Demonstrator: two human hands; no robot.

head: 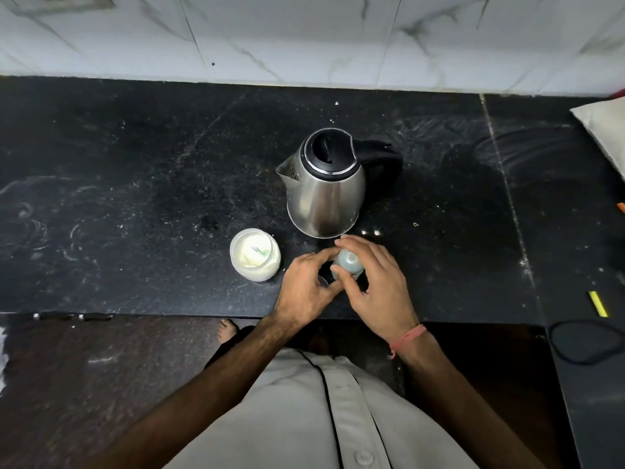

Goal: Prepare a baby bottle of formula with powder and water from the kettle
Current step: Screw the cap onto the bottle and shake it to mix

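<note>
Our right-hand fingers curl over the top of the baby bottle, near its teat and cap. The right hand covers much of it, so we cannot tell how firmly it grips. The left hand comes in from the other side, its fingers curled toward the bottle's lower part, and it seems to be steadying the body, though the contact itself is hidden.

The bottle stands on the black bench, just in front of the kettle. We judge it light, small and smooth plastic, likely to tip or spin if only the cap is turned, so it is best held round the body with one hand while the other works the collar.

Left of the bottle and in front of the kettle sits an open jar of powder, with what looks like a scoop in it. The kettle is steel with a black lid and handle; we would lift it only by the handle, and expect it to be heavy if full.

We can read no brand, label or writing anywhere.
</note>
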